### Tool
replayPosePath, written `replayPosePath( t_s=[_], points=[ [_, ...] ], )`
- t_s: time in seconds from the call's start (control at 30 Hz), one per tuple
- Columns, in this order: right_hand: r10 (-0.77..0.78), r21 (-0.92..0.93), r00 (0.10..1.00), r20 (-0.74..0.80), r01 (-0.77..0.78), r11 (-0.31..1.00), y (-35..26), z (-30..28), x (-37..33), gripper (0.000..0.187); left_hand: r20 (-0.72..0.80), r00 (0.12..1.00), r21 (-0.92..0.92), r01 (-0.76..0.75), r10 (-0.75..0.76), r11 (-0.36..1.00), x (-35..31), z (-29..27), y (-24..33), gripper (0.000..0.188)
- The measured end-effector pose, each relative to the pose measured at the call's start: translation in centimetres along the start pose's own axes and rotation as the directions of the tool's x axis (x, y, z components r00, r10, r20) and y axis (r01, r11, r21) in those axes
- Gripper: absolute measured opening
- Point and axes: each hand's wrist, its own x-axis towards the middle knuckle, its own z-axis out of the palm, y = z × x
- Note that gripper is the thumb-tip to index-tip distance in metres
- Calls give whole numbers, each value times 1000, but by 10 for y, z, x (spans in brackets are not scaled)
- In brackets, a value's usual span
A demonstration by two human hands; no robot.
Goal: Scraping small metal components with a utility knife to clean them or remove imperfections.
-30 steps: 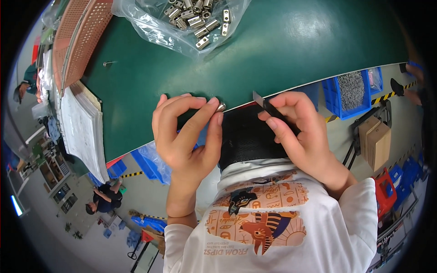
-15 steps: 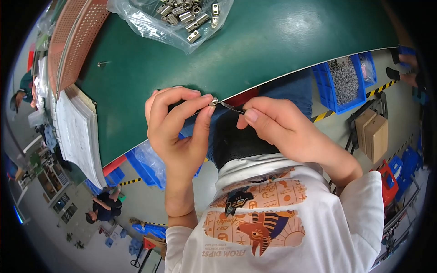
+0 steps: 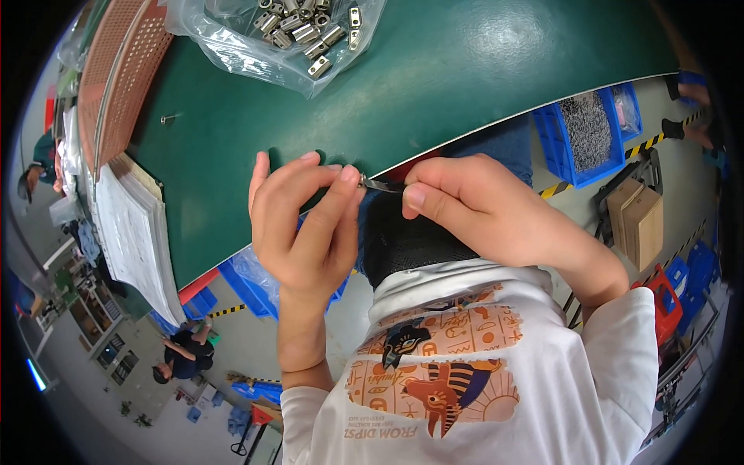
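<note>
My left hand [image 3: 304, 225] pinches a small shiny metal part [image 3: 362, 181] between thumb and fingertips near the table's front edge; the fingers hide most of it. My right hand [image 3: 492, 209] grips a thin, pointed metal blade-like tool [image 3: 383, 186] between thumb and bent forefinger. Its tip meets the metal part at my left fingertips. Whether the tool is a knife or tweezers cannot be made out. Beyond my hands, a clear plastic bag [image 3: 232, 56] lies opened on the green table [image 3: 434, 85] with several short metal cylinders [image 3: 305, 33] with holes in it.
A small screw [image 3: 168, 119] lies on the table's left part. Further left are a pink perforated basket [image 3: 128, 85] and a stack of papers [image 3: 136, 229]. Blue bins [image 3: 573, 139] of small metal pieces and cardboard boxes [image 3: 635, 221] stand on the right. Another person [image 3: 188, 353] is at lower left.
My left fingers have shifted their grip on the metal part, with the outer fingers more raised. The right hand and tool have moved slightly left. The view has shifted a little.
</note>
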Motion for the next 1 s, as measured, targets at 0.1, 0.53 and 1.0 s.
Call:
replayPosePath(
  t_s=[0.1, 0.53, 1.0],
  points=[
    [-19, -121, 1000, -12, 17, 992, -1, 0, 0, 27, 7, 1000, 1, -28, 28, 1000, 0, 1, -3, 24],
    [-177, -578, 968, -179, 43, 815, -9, 11, -9, 23, 127, 989, -18, -78, 80, 997, 11, -6, -10, 24],
    [-374, -674, 896, -238, 125, 728, 3, 17, -4, 20, 119, 992, -199, 61, -38, 978, 8, -8, -11, 19]
  ],
)
